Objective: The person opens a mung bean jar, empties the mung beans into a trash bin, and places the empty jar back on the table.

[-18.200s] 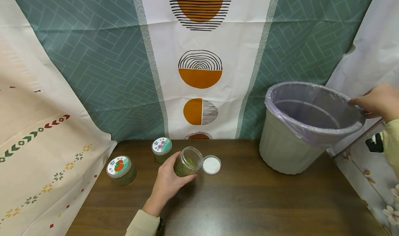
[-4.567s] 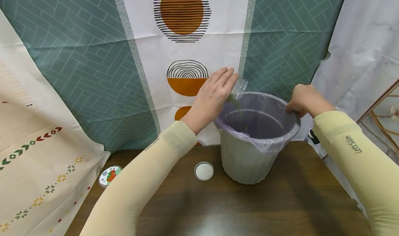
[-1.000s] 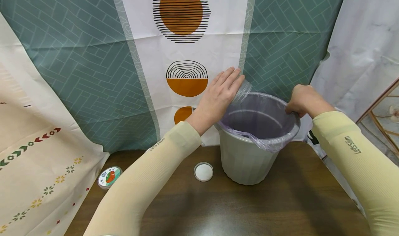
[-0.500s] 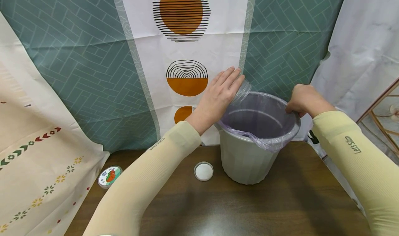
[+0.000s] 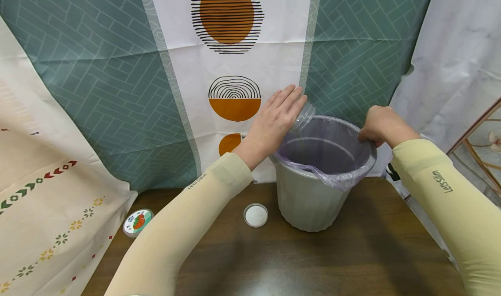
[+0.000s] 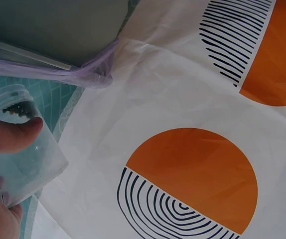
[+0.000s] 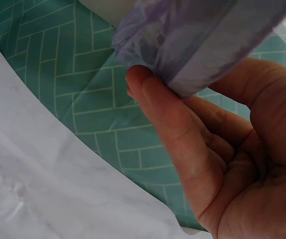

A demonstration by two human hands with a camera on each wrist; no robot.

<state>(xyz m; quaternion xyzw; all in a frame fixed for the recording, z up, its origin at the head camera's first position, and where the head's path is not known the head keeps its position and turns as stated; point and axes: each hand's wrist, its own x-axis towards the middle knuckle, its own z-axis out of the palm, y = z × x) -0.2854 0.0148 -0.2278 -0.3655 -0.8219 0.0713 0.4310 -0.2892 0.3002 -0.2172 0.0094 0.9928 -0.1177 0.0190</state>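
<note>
My left hand (image 5: 270, 122) grips a clear plastic jar (image 5: 304, 117), tipped mouth-down over the left side of the bin's rim. In the left wrist view the jar (image 6: 38, 159) is see-through, with a small cluster of dark grains (image 6: 21, 109) near its mouth. A faint trickle falls below it in the head view. My right hand (image 5: 385, 124) holds the far right rim of the grey trash bin (image 5: 309, 204). Its fingers curl under the rim and the purple bag liner (image 7: 148, 35) in the right wrist view. The bin stands on the table, liner folded over its edge.
A round lid (image 5: 255, 215) with a white inside lies on the brown table (image 5: 313, 265), left of the bin. At the left, a jar with a tomato-pattern lid (image 5: 138, 222) sits partly behind my left sleeve. A patterned curtain (image 5: 164, 113) hangs behind.
Earlier the left hand held the jar of green grains low over the table; the bin stood farther right. Later, grains poured out thickly. Over the last second, both hands stay nearly still.
</note>
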